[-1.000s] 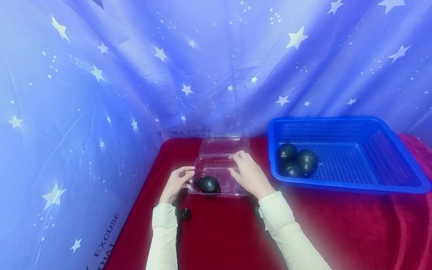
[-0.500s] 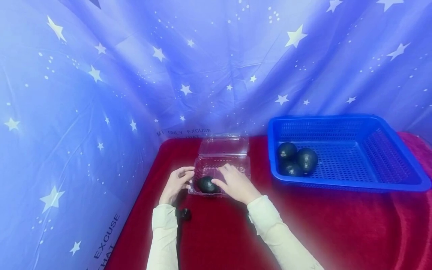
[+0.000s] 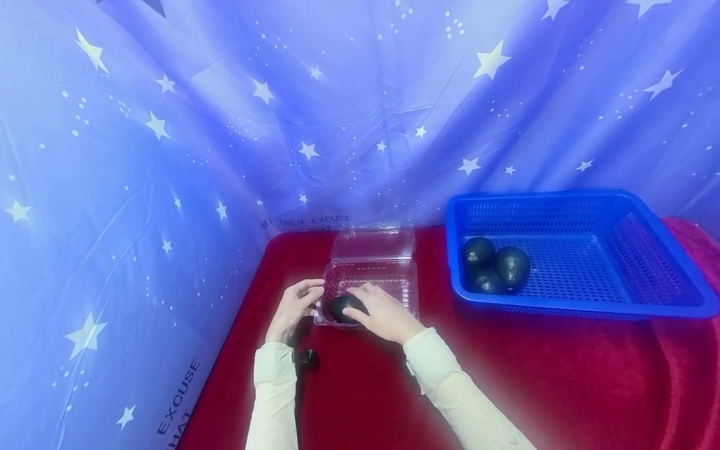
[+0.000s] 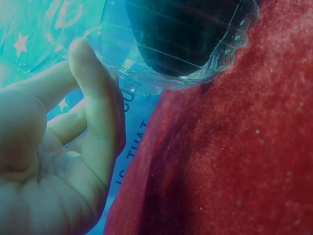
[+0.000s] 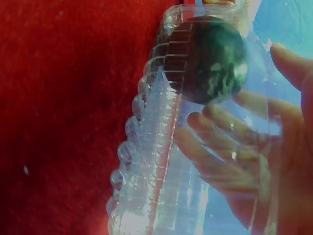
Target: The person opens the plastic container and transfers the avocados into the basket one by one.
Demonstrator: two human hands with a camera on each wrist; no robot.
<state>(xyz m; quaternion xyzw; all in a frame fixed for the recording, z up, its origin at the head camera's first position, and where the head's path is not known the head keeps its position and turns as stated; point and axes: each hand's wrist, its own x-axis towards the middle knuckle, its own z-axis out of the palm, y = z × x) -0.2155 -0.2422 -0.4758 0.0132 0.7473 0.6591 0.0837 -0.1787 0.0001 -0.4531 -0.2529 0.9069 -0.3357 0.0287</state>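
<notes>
A dark green avocado [image 3: 340, 307] lies at the left end of a clear plastic clamshell container [image 3: 407, 290], whose lid stands raised at the back. At the container's left edge, my left hand [image 3: 294, 307] holds the rim between thumb and fingers. My right hand [image 3: 382, 314] reaches into the container from the right, over the avocado's right side. In the right wrist view, its fairly straight fingers [image 5: 220, 161] show through the clear wall, fingertips right at the avocado [image 5: 215, 61], with the thumb apart. The left wrist view shows the avocado [image 4: 178, 34] through the plastic beside the left fingertips.
To the right stands a blue perforated basket [image 3: 585, 307] with 3 more avocados [image 3: 512, 267] in its left corner. A red cloth [image 3: 360, 400] covers the table. Blue star-patterned curtains [image 3: 349, 112] hang behind and to the left.
My right hand has moved left from the container's right side to the avocado, partly covering it. The left hand stays at the left edge.
</notes>
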